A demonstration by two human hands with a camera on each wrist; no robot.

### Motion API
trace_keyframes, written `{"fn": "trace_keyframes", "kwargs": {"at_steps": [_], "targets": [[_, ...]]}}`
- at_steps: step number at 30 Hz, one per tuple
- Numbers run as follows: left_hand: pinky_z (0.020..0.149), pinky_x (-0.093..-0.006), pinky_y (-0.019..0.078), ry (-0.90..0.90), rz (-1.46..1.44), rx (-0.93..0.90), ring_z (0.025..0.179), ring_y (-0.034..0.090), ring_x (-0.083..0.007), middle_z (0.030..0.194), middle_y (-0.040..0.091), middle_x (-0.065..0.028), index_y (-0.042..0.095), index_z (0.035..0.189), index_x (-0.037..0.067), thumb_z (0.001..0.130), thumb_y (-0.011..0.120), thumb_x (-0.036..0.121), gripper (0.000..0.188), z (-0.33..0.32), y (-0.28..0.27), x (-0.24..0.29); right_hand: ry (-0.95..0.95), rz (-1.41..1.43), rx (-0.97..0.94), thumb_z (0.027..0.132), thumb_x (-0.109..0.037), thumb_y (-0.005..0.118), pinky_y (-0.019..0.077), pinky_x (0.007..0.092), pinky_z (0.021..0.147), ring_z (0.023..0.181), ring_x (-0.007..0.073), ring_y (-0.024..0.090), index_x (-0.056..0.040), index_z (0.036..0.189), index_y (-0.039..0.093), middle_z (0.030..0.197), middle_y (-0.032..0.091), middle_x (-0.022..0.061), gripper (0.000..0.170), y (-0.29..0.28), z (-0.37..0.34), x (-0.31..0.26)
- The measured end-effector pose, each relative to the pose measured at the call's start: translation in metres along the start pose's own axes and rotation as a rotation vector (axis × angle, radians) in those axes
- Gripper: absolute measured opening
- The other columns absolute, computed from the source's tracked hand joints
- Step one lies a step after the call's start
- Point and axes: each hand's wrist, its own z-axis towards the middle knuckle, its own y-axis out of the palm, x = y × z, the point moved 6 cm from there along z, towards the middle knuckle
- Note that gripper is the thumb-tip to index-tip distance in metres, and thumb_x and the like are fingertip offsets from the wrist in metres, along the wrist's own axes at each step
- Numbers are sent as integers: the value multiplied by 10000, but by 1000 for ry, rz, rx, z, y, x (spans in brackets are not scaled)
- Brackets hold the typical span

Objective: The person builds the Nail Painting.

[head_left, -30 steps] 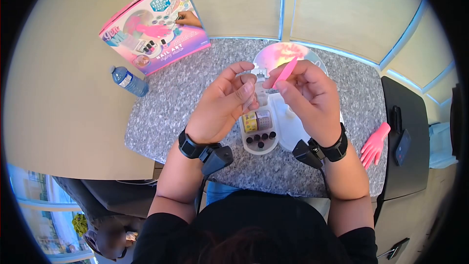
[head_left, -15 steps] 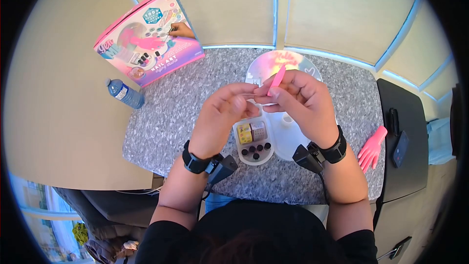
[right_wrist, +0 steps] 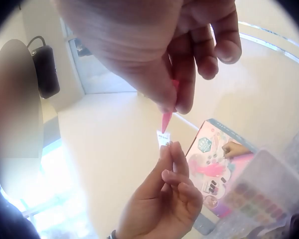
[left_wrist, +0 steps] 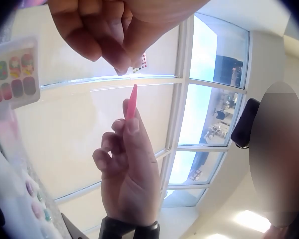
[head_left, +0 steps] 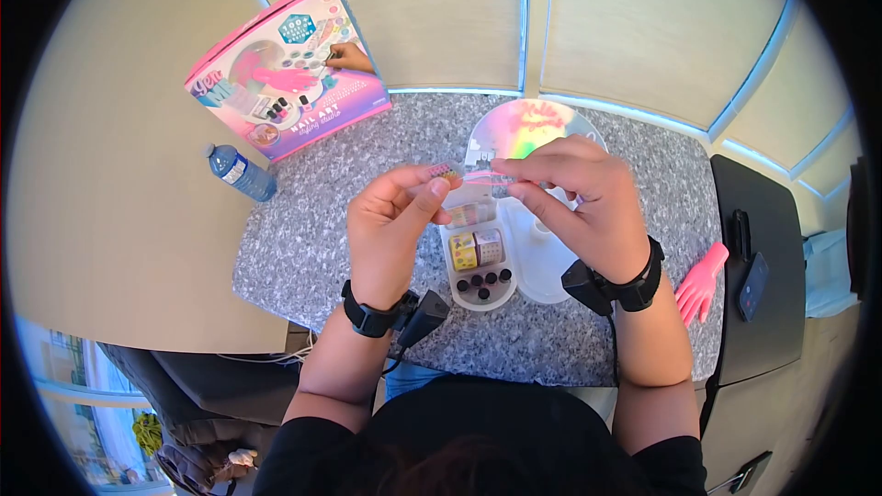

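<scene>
Thumb and fingers of my left hand pinch a small patterned sheet, which shows as a little piece with tiny coloured marks in the left wrist view. My right hand pinches a slim pink pointed tool between thumb and forefinger. Its tip points at the sheet's edge; whether they touch I cannot tell. Below the hands lies a white tray with patterned rolls and several small black-capped bottles.
A nail art box stands at the back left, with a water bottle beside it. Behind the tray is a round shiny mirror. A pink model hand lies at the right, near a phone on a dark surface.
The hands have drawn slightly apart. The pink tool has swung from steeply upright to nearly level, pointing left, and the patterned sheet has come into view in my left fingers.
</scene>
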Motion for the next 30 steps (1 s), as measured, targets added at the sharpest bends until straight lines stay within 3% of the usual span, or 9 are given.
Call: {"fn": "trace_keyframes", "kwargs": {"at_steps": [9,18,30], "targets": [[761,-282,572,19,82,-68,972,758,-134,1182,846,-164,765,1252,5,1100,748,73,168,-3,1,6,18,76,-4,942,-2,819,583,396,840,932,303,748,-75,1217,863,1005,787,122,288,2,0,1],[754,-278,568,-1,62,-62,964,758,-128,1169,846,-155,772,1260,2,1098,752,75,179,-2,-1,3,78,127,-13,970,-22,817,586,361,799,913,264,739,-75,1233,857,1039,778,114,272,1,-1,4],[746,-263,560,2,106,-90,811,696,-105,1090,847,-109,797,1207,2,1063,801,71,161,-6,13,7,30,36,-63,971,-23,797,593,411,861,966,330,746,-92,1183,858,1017,778,128,231,11,-3,1]]}}
